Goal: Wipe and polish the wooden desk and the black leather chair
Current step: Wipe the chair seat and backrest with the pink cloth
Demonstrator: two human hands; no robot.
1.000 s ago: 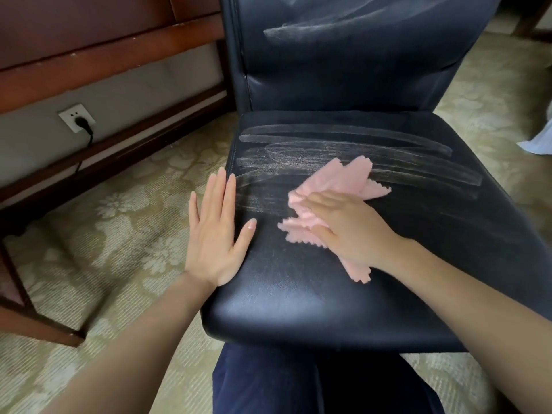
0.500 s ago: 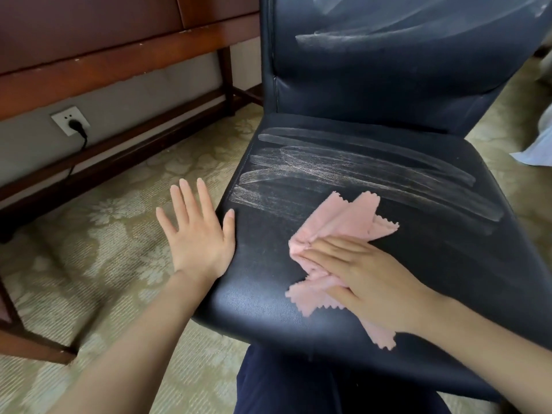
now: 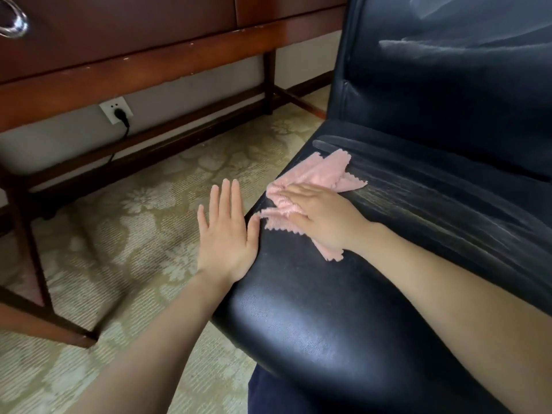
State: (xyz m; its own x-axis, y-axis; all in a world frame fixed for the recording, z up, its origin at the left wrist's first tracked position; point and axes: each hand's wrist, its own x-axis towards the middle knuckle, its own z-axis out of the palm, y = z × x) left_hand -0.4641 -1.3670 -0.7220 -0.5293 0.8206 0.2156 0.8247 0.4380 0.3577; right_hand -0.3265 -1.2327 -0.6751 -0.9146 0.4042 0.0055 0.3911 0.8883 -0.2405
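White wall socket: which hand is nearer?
Left. The left hand rests at the black seat's edge facing the white wall socket; the right hand presses a pink cloth farther off.

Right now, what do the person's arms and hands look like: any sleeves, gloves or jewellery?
Both forearms are bare up to the picture's edge; no sleeve shows. The left hand and the right hand wear no gloves. No ring, watch or bracelet is visible. The left hand's nails look short.
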